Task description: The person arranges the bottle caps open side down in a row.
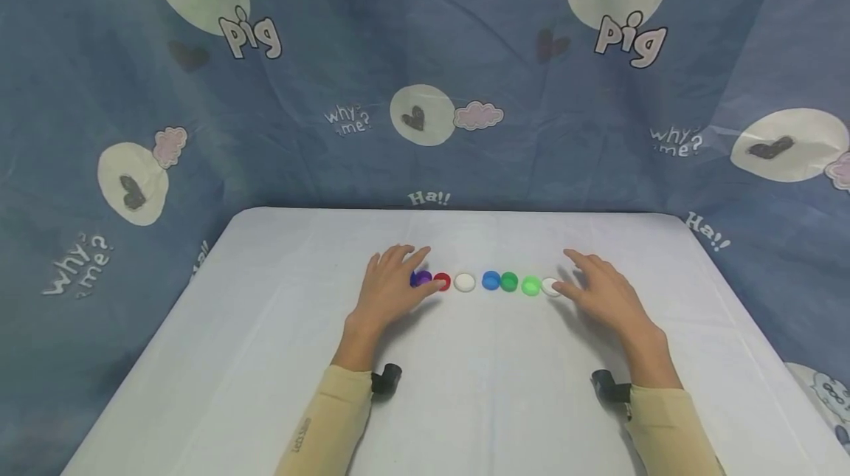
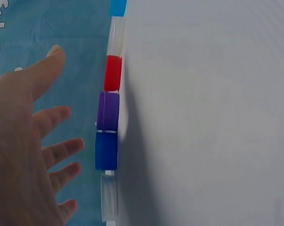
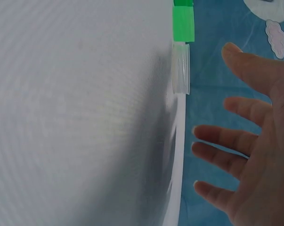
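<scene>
A row of small round caps runs side to side across a white table. My left hand [image 1: 388, 288] hovers over its left end, fingers spread, overlapping the red cap [image 2: 113, 73], purple cap [image 2: 108, 111] and dark blue cap [image 2: 106, 150] in the head view. A clear cap [image 2: 109, 197] at that end is hidden behind this hand there. The middle holds another clear cap [image 1: 465, 283], a blue cap [image 1: 491, 280] and a green cap [image 1: 509, 282]. At the right end, beside a bright green cap [image 1: 531, 285], my right hand [image 1: 607, 295] holds nothing, its thumb near a clear cap [image 3: 181, 68].
The white table [image 1: 279, 328] has its far edge just beyond the row. Behind it hangs a blue printed cloth [image 1: 345, 166]. Black wrist mounts [image 1: 387, 380] sit at both sleeve cuffs.
</scene>
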`<state>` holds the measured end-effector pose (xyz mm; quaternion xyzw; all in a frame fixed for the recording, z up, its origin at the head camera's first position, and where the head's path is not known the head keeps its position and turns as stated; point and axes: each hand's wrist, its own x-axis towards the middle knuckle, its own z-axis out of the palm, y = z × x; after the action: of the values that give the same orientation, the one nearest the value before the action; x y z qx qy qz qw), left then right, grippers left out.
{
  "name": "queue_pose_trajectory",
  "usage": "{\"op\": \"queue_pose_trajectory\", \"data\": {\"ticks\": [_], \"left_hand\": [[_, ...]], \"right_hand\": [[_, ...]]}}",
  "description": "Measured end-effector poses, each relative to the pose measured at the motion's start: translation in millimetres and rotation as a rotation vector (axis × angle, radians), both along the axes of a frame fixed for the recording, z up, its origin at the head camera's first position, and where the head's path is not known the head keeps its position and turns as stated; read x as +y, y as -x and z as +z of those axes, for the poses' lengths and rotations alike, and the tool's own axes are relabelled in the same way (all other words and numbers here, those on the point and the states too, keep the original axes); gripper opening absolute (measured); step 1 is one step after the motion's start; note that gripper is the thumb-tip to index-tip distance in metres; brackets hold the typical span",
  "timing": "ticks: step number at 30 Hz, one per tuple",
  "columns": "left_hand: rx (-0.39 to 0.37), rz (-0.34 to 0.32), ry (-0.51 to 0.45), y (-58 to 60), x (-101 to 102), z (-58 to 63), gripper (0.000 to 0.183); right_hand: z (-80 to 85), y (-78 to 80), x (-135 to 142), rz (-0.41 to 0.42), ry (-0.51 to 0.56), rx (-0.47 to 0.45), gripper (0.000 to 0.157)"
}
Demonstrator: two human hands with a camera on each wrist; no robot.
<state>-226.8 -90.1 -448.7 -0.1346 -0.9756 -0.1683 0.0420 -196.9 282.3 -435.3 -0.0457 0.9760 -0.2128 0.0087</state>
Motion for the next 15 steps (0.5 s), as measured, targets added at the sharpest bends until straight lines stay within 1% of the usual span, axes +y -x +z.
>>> {"op": "queue_pose_trajectory", "data": {"ticks": [4,15], "left_hand": [[0.001,-0.017,-0.015,-0.5,5,0.0,0.077],[0.012,-0.033,-0.016,0.1,21,1.0,0.073]], "right_hand": [[-1.4,1.2,0,-0.003,-0.005,-0.011,0.076],[-2.9,1.7,-1,-0.013,-0.002,-0.045,0.075]]}}
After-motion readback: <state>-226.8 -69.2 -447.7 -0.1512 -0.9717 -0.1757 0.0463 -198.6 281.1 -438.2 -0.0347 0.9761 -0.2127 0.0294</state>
